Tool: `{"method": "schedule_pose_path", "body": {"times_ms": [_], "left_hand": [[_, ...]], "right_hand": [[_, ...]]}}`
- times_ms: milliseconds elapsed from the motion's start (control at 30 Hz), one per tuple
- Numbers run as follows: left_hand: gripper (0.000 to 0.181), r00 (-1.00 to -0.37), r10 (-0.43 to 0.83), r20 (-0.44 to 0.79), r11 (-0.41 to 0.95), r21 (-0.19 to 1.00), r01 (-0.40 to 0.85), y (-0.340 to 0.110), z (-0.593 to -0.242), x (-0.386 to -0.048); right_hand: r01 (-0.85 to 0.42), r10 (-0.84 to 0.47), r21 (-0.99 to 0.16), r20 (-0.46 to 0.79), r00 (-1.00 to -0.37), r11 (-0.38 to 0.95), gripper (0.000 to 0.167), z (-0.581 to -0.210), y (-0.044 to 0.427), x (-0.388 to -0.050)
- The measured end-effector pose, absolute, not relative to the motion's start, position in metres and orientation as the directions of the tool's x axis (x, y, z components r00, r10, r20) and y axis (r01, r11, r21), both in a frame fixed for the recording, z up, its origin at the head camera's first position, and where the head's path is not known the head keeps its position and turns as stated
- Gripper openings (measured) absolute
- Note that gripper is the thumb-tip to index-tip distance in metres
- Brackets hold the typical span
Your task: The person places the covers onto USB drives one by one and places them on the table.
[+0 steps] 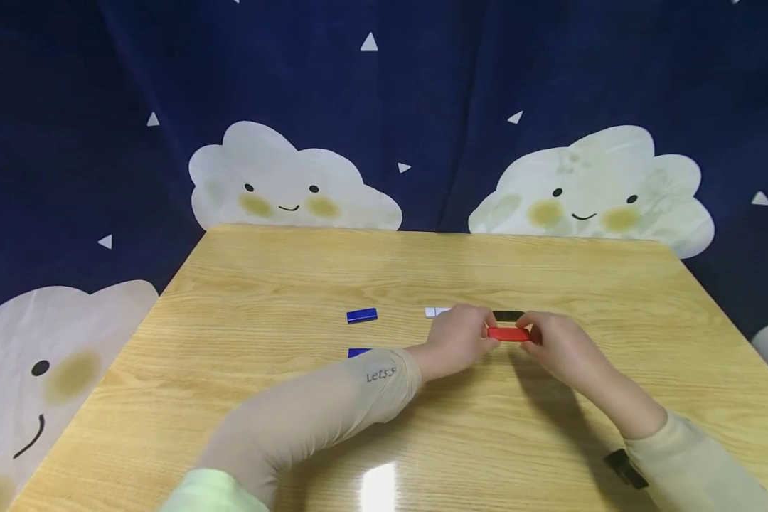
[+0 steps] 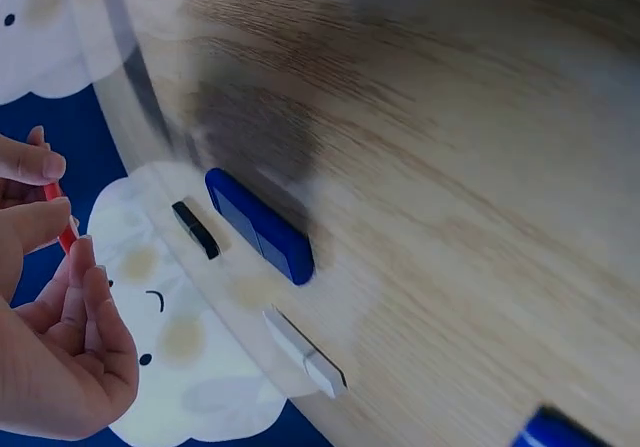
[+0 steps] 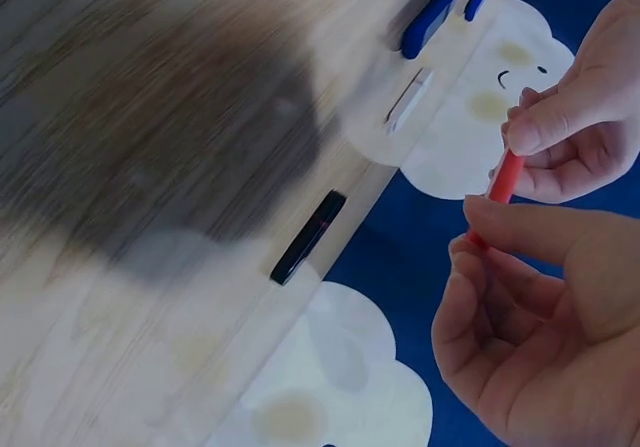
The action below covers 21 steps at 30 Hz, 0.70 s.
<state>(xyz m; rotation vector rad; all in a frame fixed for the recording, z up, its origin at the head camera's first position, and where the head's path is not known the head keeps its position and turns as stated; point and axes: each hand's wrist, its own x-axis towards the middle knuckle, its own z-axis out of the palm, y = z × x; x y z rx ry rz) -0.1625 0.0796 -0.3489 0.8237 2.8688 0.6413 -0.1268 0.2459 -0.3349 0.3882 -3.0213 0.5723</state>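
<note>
Both hands meet at a small red bar (image 1: 508, 334), lifted in front of me toward the right side of the table. My left hand (image 1: 462, 341) pinches its left end. At the other end, the thumb and fingertips of my right hand (image 1: 564, 350) grip it. The right wrist view shows the red bar (image 3: 507, 177) slanting between the two hands. A black bar (image 1: 508, 316) lies just beyond them, and a white bar (image 1: 436, 312) with a seam is partly hidden behind my left hand. The bars' exact kind is hard to tell.
One blue bar (image 1: 362, 316) lies left of the white one. Another blue bar (image 1: 358, 352) is partly covered by my left sleeve (image 1: 333, 398). The wooden table (image 1: 262, 263) ends at a dark blue curtain (image 1: 435, 92) with cloud shapes.
</note>
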Motion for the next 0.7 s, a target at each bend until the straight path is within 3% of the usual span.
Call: {"method": "schedule_pose_path", "body": {"times_ms": [700], "left_hand": [[0.011, -0.839, 0.538, -0.081, 0.830, 0.223, 0.511, 0.127, -0.374, -0.165]], "right_hand": [[-0.244, -0.247, -0.249, 0.016, -0.969, 0.937, 0.011, -0.362, 0.272, -0.130]]}}
